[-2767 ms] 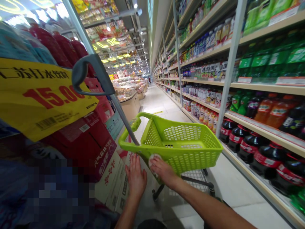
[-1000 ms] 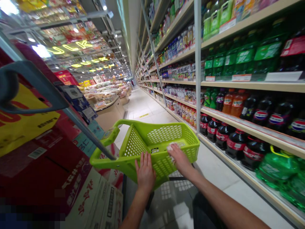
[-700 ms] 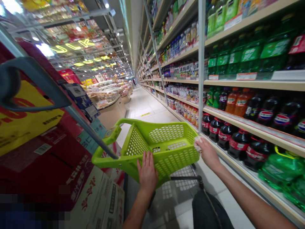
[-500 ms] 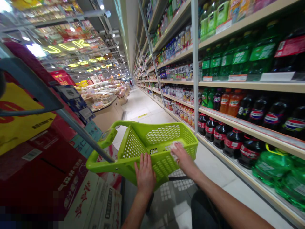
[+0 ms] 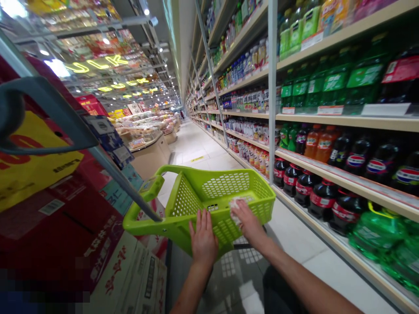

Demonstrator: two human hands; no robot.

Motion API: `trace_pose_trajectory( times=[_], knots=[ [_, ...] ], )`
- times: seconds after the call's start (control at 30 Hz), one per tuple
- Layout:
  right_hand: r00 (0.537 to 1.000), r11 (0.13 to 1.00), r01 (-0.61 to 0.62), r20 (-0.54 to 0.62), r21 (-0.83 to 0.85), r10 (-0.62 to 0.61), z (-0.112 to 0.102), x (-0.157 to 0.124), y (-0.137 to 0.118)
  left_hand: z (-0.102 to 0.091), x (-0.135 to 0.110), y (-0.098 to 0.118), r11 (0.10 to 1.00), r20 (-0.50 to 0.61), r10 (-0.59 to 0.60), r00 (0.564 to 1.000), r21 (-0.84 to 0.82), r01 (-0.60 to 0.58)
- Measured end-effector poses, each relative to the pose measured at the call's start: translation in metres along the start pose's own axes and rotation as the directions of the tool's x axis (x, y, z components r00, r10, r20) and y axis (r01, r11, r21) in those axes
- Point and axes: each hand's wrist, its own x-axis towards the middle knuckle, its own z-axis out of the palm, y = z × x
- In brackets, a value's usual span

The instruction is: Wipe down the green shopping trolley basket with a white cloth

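Note:
A lime-green plastic shopping basket trolley [image 5: 225, 185] with perforated walls stands in front of me, its handle end to the left. My left hand [image 5: 203, 240] lies against the near side, fingers stretched out and the tips at the rim. On the same rim, further right, my right hand [image 5: 246, 220] presses a crumpled white wipe [image 5: 235, 209] against the plastic. The fingers of that hand cover part of the wipe. A slanted grey metal tube [image 5: 122, 183] crosses in front of the handle end.
Shelves of bottled drinks [image 5: 340, 144] line the right side of the aisle. Red cartons [image 5: 62, 222] and white boxes [image 5: 131, 270] are stacked close on the left. The tiled floor [image 5: 193, 137] runs ahead beside bulk-goods bins [image 5: 150, 144].
My right hand and the wipe have slid slightly left along the rim, towards my left hand. The left hand stays against the side. The whole view has shifted a little.

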Motion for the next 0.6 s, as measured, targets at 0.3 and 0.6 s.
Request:
trace_pose_trajectory(
  times=[0.3,0.6],
  knots=[
    [0.987,0.988,-0.15,-0.062,-0.024,0.148,-0.025,-0.004,0.041,-0.005,-0.001,0.004,0.999,0.053,-0.006,0.999,-0.05,0.009],
    [0.997,0.994,0.069,0.028,0.082,-0.072,0.015,0.006,-0.03,-0.007,-0.004,0.011,0.998,0.013,0.067,0.998,-0.016,-0.067]
  ],
)
